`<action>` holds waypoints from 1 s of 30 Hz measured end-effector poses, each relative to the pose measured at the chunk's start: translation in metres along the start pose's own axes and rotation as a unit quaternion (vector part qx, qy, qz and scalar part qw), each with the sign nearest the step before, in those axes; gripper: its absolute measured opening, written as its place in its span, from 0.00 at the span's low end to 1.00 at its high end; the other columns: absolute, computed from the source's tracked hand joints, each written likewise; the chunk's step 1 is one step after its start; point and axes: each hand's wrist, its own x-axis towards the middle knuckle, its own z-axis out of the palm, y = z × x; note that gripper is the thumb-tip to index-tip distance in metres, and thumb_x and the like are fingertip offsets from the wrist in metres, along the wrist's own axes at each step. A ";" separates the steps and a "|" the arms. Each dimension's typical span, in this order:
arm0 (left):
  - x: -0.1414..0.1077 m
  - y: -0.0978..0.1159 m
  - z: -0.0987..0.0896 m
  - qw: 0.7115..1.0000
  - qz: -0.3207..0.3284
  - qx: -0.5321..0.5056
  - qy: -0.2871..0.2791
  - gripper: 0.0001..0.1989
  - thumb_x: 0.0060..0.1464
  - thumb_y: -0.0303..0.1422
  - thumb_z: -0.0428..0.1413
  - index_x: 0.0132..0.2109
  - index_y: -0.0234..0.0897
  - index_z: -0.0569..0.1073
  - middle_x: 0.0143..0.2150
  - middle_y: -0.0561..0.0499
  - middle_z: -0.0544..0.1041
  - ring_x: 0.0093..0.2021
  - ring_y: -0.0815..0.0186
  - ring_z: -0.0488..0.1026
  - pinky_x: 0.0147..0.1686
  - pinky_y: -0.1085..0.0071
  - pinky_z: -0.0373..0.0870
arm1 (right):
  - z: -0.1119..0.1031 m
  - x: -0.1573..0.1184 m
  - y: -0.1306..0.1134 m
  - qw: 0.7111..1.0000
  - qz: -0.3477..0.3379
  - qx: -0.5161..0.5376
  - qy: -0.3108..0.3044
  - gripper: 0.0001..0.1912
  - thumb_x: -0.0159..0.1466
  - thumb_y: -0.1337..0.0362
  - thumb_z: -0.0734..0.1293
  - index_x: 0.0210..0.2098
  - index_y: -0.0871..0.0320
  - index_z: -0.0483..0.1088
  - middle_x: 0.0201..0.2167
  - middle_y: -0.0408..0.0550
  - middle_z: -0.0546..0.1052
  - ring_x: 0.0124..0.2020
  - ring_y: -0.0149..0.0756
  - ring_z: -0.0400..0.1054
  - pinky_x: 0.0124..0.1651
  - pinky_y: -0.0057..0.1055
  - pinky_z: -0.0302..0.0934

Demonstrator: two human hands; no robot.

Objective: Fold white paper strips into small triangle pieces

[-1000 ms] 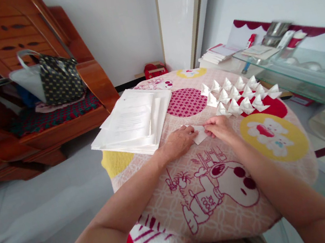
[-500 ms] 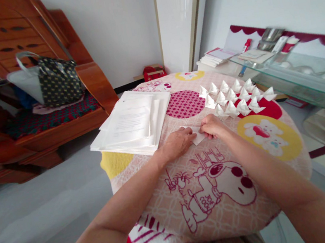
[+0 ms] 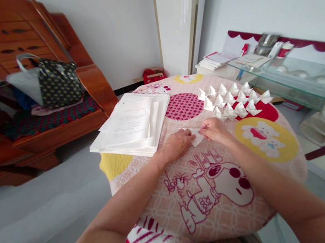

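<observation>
A small folded piece of white paper (image 3: 196, 137) lies on the patterned tablecloth (image 3: 164, 205) between my hands. My left hand (image 3: 180, 142) rests on its left part, fingers together and pressing it down. At its right end, my right hand (image 3: 213, 129) pinches the edge between thumb and fingers. Beyond my right hand stand several small folded white paper boats (image 3: 228, 111) in rows. To the left of my hands lies a stack of white paper sheets (image 3: 131, 122), the top one printed.
A glass shelf (image 3: 299, 76) with papers, metal bowls and a red-capped item stands at the right. On the left, a wooden sofa (image 3: 96, 87) holds a dark patterned bag (image 3: 59, 81). A tall white appliance (image 3: 177, 26) stands behind the table.
The view has shifted slightly, so the table and paper boats appear a little lower and further left. Both hands keep hold of the paper, in nearly the same pose.
</observation>
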 end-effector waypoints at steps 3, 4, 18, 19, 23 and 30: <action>0.000 0.001 -0.001 1.000 -0.016 -0.001 -0.005 0.12 0.68 0.30 0.53 0.54 0.32 0.75 0.51 0.42 0.76 0.53 0.57 0.73 0.54 0.62 0.71 | 0.010 0.001 -0.003 0.997 -0.029 -0.066 -0.001 0.04 0.56 0.71 0.70 0.25 0.60 0.76 0.19 0.44 0.76 0.22 0.32 0.69 0.27 0.26 0.57; 0.000 0.001 -0.001 1.000 -0.018 -0.003 -0.005 0.12 0.68 0.30 0.53 0.53 0.32 0.75 0.51 0.41 0.76 0.53 0.56 0.73 0.55 0.62 0.71 | 0.011 0.002 -0.002 0.997 -0.034 -0.075 0.000 0.04 0.56 0.71 0.70 0.25 0.60 0.77 0.19 0.44 0.76 0.23 0.33 0.69 0.28 0.26 0.58; -0.005 -0.012 -0.008 0.985 -0.174 0.003 -0.012 0.11 0.66 0.31 0.53 0.42 0.28 0.79 0.42 0.37 0.77 0.47 0.53 0.76 0.41 0.64 0.73 | 0.013 -0.004 0.020 0.997 -0.041 -0.049 0.031 0.04 0.57 0.70 0.69 0.28 0.59 0.77 0.22 0.44 0.77 0.26 0.34 0.70 0.31 0.28 0.57; -0.005 -0.014 -0.006 0.981 -0.195 0.003 -0.004 0.12 0.66 0.32 0.53 0.43 0.29 0.79 0.42 0.37 0.78 0.47 0.53 0.77 0.41 0.64 0.73 | 0.013 -0.005 0.022 0.997 -0.047 -0.055 0.038 0.04 0.57 0.70 0.69 0.28 0.59 0.78 0.23 0.45 0.78 0.27 0.35 0.70 0.31 0.28 0.57; -0.004 -0.021 -0.002 0.965 -0.253 -0.029 0.055 0.13 0.68 0.33 0.51 0.40 0.31 0.79 0.42 0.40 0.79 0.44 0.56 0.78 0.41 0.64 0.73 | 0.017 -0.006 0.027 0.995 -0.060 -0.057 0.050 0.05 0.57 0.69 0.68 0.29 0.59 0.78 0.27 0.47 0.80 0.29 0.36 0.71 0.32 0.28 0.57; 0.008 -0.017 0.007 0.983 -0.128 -0.097 0.092 0.10 0.68 0.31 0.53 0.45 0.36 0.80 0.45 0.46 0.80 0.48 0.60 0.75 0.50 0.65 0.72 | 0.018 -0.005 0.029 0.996 -0.058 -0.055 0.044 0.05 0.58 0.68 0.69 0.31 0.59 0.79 0.27 0.47 0.81 0.28 0.35 0.71 0.30 0.28 0.56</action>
